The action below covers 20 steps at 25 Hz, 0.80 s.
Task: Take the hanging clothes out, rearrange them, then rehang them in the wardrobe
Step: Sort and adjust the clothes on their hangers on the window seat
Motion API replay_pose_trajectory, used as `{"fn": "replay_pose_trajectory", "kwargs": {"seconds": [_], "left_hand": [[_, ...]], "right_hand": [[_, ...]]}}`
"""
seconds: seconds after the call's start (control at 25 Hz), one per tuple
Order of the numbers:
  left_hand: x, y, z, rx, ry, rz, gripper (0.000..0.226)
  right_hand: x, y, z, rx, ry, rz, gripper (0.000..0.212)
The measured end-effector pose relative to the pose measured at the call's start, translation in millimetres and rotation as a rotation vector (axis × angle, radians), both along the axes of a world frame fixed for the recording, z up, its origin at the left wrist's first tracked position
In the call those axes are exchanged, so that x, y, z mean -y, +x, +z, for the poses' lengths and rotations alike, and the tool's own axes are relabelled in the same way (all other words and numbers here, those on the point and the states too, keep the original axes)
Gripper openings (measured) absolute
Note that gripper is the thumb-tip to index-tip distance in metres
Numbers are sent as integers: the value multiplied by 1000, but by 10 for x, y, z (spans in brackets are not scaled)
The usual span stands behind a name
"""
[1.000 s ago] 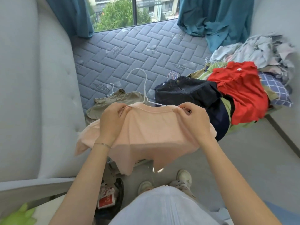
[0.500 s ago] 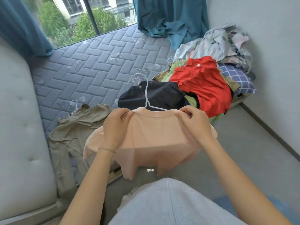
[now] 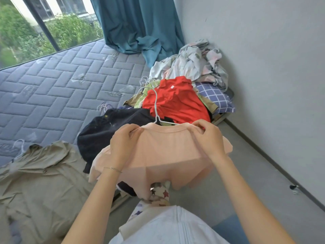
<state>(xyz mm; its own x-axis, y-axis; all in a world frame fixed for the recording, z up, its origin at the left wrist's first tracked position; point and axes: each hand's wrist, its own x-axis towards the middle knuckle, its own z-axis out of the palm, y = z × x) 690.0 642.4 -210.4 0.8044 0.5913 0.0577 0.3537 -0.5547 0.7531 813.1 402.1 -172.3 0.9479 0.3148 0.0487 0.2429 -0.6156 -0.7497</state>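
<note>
I hold a pale pink T-shirt (image 3: 168,148) up in front of me on a white wire hanger (image 3: 156,106) whose hook sticks out above the collar. My left hand (image 3: 123,143) grips the shirt's left shoulder at the neckline. My right hand (image 3: 209,138) pinches the right shoulder at the neckline. The shirt's lower half hangs down toward my legs.
A bare grey quilted mattress (image 3: 61,88) lies ahead. On it lie an olive jacket (image 3: 40,176) on a hanger, a dark navy garment (image 3: 109,131), a red shirt (image 3: 177,101) on a pile, a checked pillow (image 3: 216,97) and crumpled bedding (image 3: 195,64). A grey wall (image 3: 272,85) stands right, a teal curtain (image 3: 137,25) behind.
My view has swung to the right, so the clothes pile and wall come nearer the centre. Both hands keep their hold on the pink shirt's shoulders.
</note>
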Motion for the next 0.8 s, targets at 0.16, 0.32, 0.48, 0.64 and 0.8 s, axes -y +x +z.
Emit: {"fn": "replay_pose_trajectory", "kwargs": {"seconds": [0.16,0.32,0.48,0.64,0.8], "left_hand": [[19,825,-81,19,-31,-23,8],[87,1578,-62,21,-66,-40,8],[138,2189,-27,14,-35,-31,10],[208,2747,-59,8,-27,27,9],[300,3327,-152,0,-29,162,10]], "right_hand": [[40,727,-1,24,-35,-22,16],[110,1400,76,24,-75,-60,17],[148,2041,81,33,-69,-54,18],[142,2765,53,31,-76,3,20],[46,3626,37,2,-102,123,24]]}}
